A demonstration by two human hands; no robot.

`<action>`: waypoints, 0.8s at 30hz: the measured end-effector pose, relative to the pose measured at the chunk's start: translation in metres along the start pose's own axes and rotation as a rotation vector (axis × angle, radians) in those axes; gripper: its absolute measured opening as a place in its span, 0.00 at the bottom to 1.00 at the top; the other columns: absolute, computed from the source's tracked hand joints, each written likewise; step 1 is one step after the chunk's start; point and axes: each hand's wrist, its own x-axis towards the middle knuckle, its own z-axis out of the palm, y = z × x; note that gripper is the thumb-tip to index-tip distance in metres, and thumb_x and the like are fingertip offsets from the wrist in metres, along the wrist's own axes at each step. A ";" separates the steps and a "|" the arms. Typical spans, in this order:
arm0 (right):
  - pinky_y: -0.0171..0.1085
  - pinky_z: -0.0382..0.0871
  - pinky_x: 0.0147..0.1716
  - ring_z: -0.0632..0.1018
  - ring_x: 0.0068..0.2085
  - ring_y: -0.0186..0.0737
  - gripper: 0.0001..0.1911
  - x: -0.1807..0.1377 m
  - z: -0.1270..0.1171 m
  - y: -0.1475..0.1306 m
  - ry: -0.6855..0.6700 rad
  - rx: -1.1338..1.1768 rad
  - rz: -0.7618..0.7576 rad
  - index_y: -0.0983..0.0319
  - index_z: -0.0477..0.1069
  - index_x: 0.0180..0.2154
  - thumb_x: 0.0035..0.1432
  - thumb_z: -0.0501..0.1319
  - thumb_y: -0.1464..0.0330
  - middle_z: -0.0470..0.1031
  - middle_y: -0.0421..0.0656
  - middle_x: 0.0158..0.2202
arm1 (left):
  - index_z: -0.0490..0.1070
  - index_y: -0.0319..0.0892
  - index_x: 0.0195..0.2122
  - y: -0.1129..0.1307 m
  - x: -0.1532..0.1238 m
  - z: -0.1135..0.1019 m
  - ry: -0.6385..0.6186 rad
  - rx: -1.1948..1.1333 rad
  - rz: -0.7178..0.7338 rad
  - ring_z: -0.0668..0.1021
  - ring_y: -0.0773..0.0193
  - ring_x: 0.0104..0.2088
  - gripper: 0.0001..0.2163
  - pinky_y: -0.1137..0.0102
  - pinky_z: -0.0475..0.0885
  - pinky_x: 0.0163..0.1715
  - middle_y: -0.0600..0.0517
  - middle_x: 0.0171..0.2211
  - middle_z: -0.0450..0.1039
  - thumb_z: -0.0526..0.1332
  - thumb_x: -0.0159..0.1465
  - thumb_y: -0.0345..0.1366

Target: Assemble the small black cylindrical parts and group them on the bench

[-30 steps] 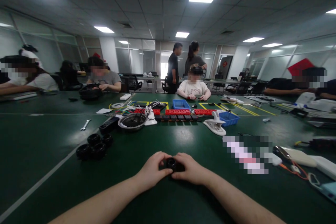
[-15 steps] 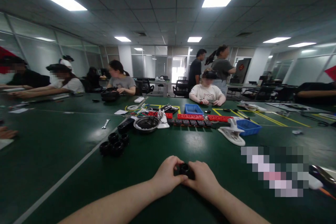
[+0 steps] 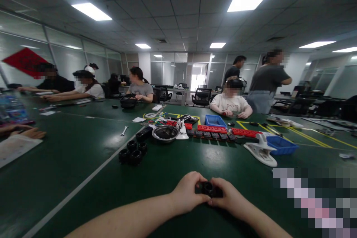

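My left hand (image 3: 188, 193) and my right hand (image 3: 228, 196) meet close in front of me, low over the green table. Between their fingertips is a small black ring-like part (image 3: 208, 188) with a round opening facing up. Thumbs and fingers of both hands are closed around it from either side, and its lower portion is hidden. To the left, several similar black round parts (image 3: 135, 157) stand in a tight cluster.
Beyond lie a metal bowl (image 3: 165, 134), red power strips (image 3: 212, 129), blue trays (image 3: 282, 145) and a white clamp stand (image 3: 262, 151). A wrench (image 3: 124, 131) is at the left. Across the table, a person (image 3: 231, 104) sits. Another person's hand (image 3: 33, 132) is at far left.
The whole view has swung left, so table items appear farther right. Both hands keep hold of the black part, with little change in grip.
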 end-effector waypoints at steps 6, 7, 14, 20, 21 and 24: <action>0.36 0.57 0.31 0.70 0.31 0.42 0.10 -0.002 0.012 -0.018 0.197 -0.336 0.076 0.62 0.66 0.28 0.45 0.60 0.63 0.70 0.43 0.28 | 0.66 0.41 0.33 0.002 -0.001 0.003 0.114 0.059 -0.058 0.68 0.62 0.34 0.14 0.71 0.63 0.33 0.54 0.33 0.65 0.66 0.46 0.33; 0.38 0.58 0.32 0.70 0.33 0.44 0.12 -0.003 0.011 -0.019 0.184 -0.327 0.056 0.62 0.66 0.30 0.44 0.61 0.62 0.70 0.44 0.30 | 0.66 0.41 0.33 0.002 -0.001 0.002 0.097 0.058 -0.044 0.68 0.62 0.35 0.14 0.71 0.63 0.34 0.53 0.33 0.65 0.66 0.46 0.33; 0.36 0.60 0.38 0.69 0.39 0.42 0.15 -0.007 -0.010 -0.005 -0.110 0.063 -0.097 0.62 0.69 0.38 0.44 0.62 0.67 0.69 0.43 0.36 | 0.68 0.42 0.39 0.001 -0.002 -0.008 -0.067 0.011 0.100 0.69 0.63 0.36 0.15 0.72 0.64 0.35 0.53 0.36 0.67 0.65 0.49 0.33; 0.34 0.59 0.30 0.69 0.32 0.40 0.12 -0.005 0.001 -0.013 0.011 -0.097 0.056 0.64 0.68 0.30 0.40 0.64 0.66 0.70 0.43 0.30 | 0.68 0.42 0.36 0.000 -0.001 0.000 -0.025 0.048 0.022 0.70 0.62 0.34 0.15 0.71 0.64 0.34 0.53 0.33 0.67 0.67 0.47 0.36; 0.34 0.58 0.29 0.69 0.31 0.41 0.11 -0.005 0.004 -0.016 0.053 -0.162 0.069 0.64 0.68 0.30 0.41 0.63 0.66 0.70 0.43 0.30 | 0.68 0.42 0.35 0.000 -0.001 0.001 -0.005 0.062 -0.001 0.70 0.62 0.34 0.15 0.71 0.64 0.33 0.53 0.33 0.67 0.67 0.47 0.36; 0.37 0.58 0.31 0.70 0.32 0.43 0.10 -0.004 0.010 -0.021 0.131 -0.318 0.088 0.64 0.69 0.30 0.45 0.60 0.64 0.72 0.46 0.29 | 0.68 0.42 0.34 0.001 -0.001 0.004 0.043 0.090 -0.037 0.69 0.61 0.34 0.14 0.70 0.64 0.33 0.54 0.32 0.67 0.67 0.47 0.36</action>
